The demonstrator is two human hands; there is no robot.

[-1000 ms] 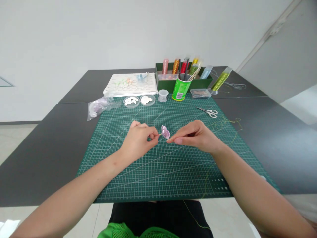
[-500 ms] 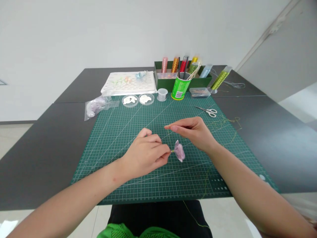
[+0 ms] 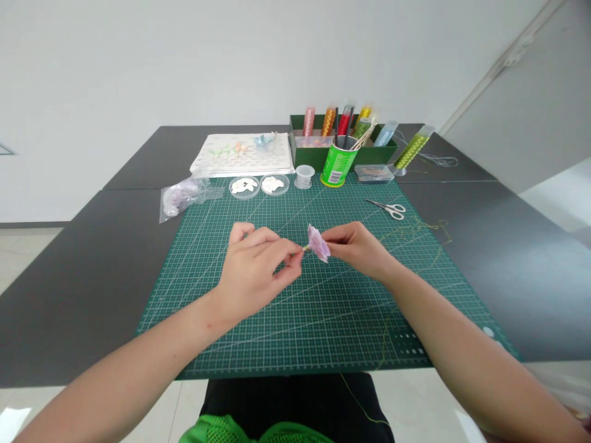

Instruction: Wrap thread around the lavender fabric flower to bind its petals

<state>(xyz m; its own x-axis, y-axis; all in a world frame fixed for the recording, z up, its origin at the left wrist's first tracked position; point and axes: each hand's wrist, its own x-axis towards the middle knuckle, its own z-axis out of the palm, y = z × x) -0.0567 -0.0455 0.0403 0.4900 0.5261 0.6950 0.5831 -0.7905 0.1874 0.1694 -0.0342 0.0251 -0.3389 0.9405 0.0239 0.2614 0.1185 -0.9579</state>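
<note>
Small pale purple petalled flower (image 3: 318, 243) just beyond left hand's (image 3: 261, 267) fingertips, short yellow-green stem clamped between thumb and forefinger, above green gridded cutting mat (image 3: 277, 344). Bloom faces right, petals flared, edges uneven. Left hand palm-down, other fingers curled loosely. Right hand (image 3: 357, 247) at bloom's far side, fingertips partly hidden by petals; whether pinched shut, cannot tell.

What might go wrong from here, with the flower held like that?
The left hand pinches only the thin stem of the purple flower, so it might twist or slip.

The right hand is right up at the petals and could crease them.

Loose thread hangs over the lap and might snag if the person shifts.
</note>
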